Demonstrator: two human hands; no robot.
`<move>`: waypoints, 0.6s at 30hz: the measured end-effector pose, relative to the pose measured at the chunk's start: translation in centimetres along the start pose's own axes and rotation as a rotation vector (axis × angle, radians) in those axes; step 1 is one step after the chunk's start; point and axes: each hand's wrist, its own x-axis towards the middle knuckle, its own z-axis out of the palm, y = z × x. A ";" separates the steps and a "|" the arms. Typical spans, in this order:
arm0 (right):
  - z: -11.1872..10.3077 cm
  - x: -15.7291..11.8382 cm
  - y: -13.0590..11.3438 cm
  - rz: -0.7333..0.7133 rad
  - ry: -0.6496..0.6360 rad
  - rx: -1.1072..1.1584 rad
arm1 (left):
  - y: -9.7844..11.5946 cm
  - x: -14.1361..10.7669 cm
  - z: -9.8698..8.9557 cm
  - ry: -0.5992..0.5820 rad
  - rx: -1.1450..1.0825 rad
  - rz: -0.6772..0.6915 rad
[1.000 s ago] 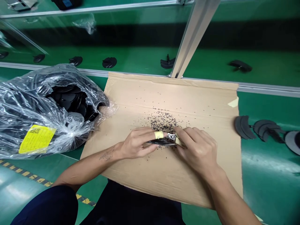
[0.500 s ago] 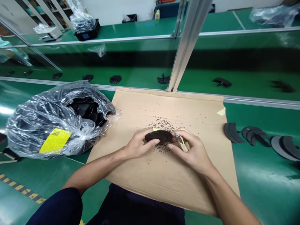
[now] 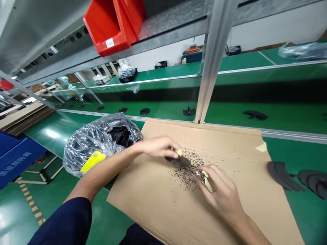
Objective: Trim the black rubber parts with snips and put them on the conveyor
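Observation:
My left hand (image 3: 162, 147) is closed on a thin, dark, rounded plastic piece (image 3: 183, 162), blurred by motion, over the cardboard sheet (image 3: 158, 200). Something pale yellow shows at that hand's fingertip. In my right hand (image 3: 223, 187) is a small pair of cutting pliers (image 3: 205, 178) with cream handles, its metal jaws pointing towards the dark piece but apart from it. Tiny black scraps (image 3: 187, 182) lie scattered on the cardboard beneath both hands. Left of them sits a clear plastic bag (image 3: 84, 141) with black pieces (image 3: 121, 135) showing in its mouth.
Fanned black curved parts (image 3: 284, 175) lie at the right, past the cardboard's edge. Beyond the metal upright (image 3: 211, 68), more black parts (image 3: 189, 111) are spaced along a green belt. A red bin (image 3: 114, 27) sits on the shelf overhead. A blue crate (image 3: 17, 160) stands far left.
The view has tilted up, bringing the shelf and red bin into sight. My left hand has turned over the dark piece, and the pliers are now farther from it.

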 end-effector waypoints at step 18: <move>-0.4 -1.2 0.2 0.028 -0.063 -0.180 | -13.6 15.3 -8.2 0.458 0.568 -0.559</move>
